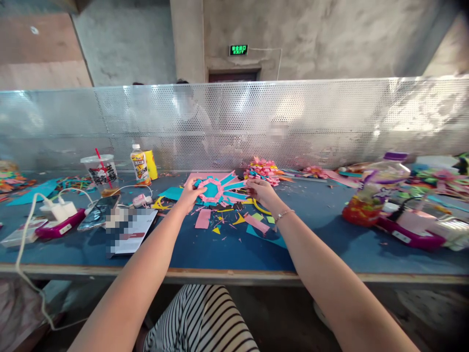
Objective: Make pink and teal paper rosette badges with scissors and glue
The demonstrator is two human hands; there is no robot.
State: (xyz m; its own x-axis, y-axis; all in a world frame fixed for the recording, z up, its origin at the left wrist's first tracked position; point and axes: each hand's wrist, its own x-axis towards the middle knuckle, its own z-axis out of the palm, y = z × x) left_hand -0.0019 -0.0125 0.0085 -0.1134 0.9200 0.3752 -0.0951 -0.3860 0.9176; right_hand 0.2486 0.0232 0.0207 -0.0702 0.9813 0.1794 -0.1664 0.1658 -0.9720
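Observation:
A pink and blue paper craft [211,190] is held above the blue table, with a ring-shaped part at its left and pointed strips fanning out to the right. My left hand [189,196] is closed on the left edge of the ring. The fingers of my right hand [262,190] pinch the tips of the strips at the other side. Beneath and around the craft lie a pink sheet [198,176], a pink rectangle [202,218] and yellow scraps [240,219].
Left of my arms are a tablet [137,234], a phone [98,212], a power strip [60,227], a cup [100,171] and a bottle [139,166]. A large bottle [377,190] stands at right. Behind the table rises a perforated metal screen [234,127].

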